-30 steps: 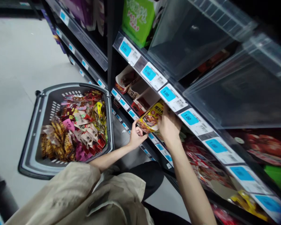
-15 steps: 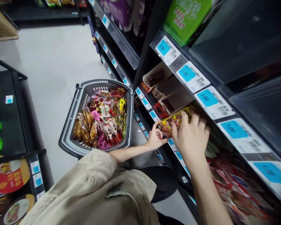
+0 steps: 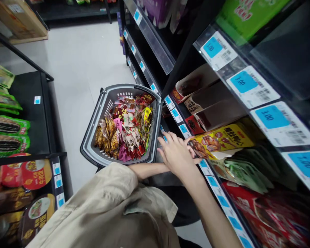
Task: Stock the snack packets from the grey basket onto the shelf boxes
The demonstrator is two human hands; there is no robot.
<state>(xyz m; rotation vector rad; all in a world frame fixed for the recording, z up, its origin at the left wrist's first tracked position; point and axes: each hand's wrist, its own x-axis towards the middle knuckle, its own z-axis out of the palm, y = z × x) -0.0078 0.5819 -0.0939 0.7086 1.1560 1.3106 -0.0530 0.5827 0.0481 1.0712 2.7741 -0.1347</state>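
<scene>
A yellow snack box (image 3: 222,139) with pictures of food lies on the shelf, its front end toward me. My left hand (image 3: 191,150) is at that front end, touching or very close to it. Its visible fingers are apart, but most of the hand is hidden behind my right hand. My right hand (image 3: 177,153) crosses over it in front of the shelf edge, open, fingers stretched out and holding nothing. Beside my hands stands a grey shopping basket (image 3: 89,137) filled with small snack packets (image 3: 130,129).
Opened cartons (image 3: 206,115) stand left of the yellow box. Green packets (image 3: 245,168) and red packs (image 3: 263,213) lie to its right. A shelf rail with price tags (image 3: 251,86) runs above my hands. At left, another rack (image 3: 33,117) holds snack bags and bowls.
My right hand has come off the yellow box and moved left, in front of my left hand. More of the box shows now. The view has shifted, so the basket appears further right.
</scene>
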